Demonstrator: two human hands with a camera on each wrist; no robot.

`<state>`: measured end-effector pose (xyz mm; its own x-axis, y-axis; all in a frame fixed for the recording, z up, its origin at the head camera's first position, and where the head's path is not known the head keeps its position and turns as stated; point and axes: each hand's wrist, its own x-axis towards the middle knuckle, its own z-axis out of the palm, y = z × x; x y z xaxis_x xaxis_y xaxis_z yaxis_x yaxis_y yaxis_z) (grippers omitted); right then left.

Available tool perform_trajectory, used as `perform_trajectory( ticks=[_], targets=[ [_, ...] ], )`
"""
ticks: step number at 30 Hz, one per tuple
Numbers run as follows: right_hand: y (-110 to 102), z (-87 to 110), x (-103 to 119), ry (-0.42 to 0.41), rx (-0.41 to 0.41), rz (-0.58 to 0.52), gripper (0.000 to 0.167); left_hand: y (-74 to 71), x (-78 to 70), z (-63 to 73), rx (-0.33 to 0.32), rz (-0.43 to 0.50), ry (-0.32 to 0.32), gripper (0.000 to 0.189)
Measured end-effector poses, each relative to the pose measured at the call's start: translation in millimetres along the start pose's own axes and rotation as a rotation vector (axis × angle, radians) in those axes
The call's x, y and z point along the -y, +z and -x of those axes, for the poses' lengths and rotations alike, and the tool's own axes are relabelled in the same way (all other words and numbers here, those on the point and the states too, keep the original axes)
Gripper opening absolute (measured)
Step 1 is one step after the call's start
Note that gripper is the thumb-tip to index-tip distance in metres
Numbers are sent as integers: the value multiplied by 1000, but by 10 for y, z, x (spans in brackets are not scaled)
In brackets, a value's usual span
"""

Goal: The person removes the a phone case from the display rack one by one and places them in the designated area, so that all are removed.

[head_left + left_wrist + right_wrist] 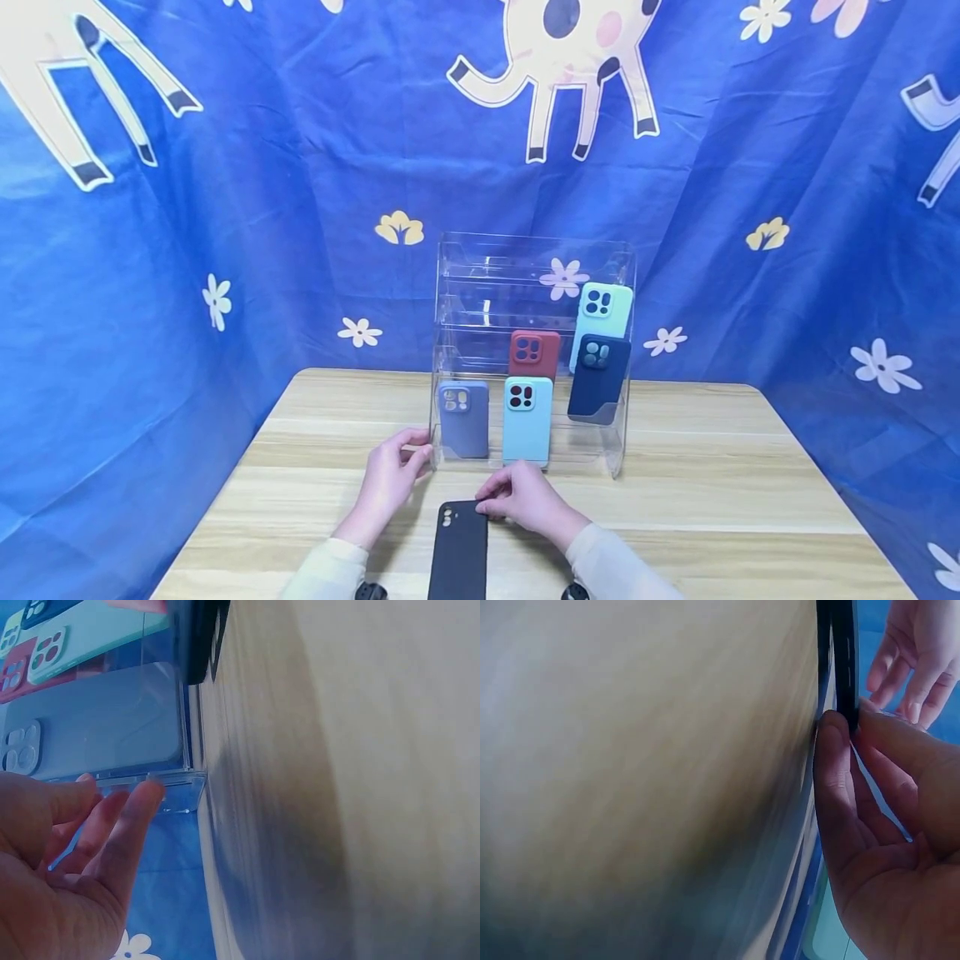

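Observation:
My right hand (527, 502) pinches the top right corner of a black phone case (459, 550) between thumb and fingers. The case has its camera cutouts at upper left, and its lower end runs out of the head view. In the right wrist view the case (846, 664) shows edge-on between the fingertips. At the left side of a clear tiered display stand (525, 246), my left hand (393, 471) rests its fingertips on the side edge. Beside it, a grey-blue phone case (467, 429) stands in the lowest tier.
A light turquoise case (528, 429) stands in the front tier, with a red case (536, 350) behind it. At the stand's right are a dark navy case (600, 379) and a mint case (617, 304). A blue patterned curtain (360, 167) surrounds the wooden table (697, 467).

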<state>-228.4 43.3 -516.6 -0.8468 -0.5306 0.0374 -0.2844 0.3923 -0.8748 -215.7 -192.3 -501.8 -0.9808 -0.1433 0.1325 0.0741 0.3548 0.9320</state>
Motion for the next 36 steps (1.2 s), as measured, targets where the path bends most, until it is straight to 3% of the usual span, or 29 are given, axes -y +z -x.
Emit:
perform_trajectory(
  ticks=[27,36],
  targets=[
    [-64,-27,51,75,8,18,11,-16,-22,-13,1,5,-5,25],
    [-149,26,42,38,-18,8,14,-7,-4,1,6,-6,-4,24]
  ],
)
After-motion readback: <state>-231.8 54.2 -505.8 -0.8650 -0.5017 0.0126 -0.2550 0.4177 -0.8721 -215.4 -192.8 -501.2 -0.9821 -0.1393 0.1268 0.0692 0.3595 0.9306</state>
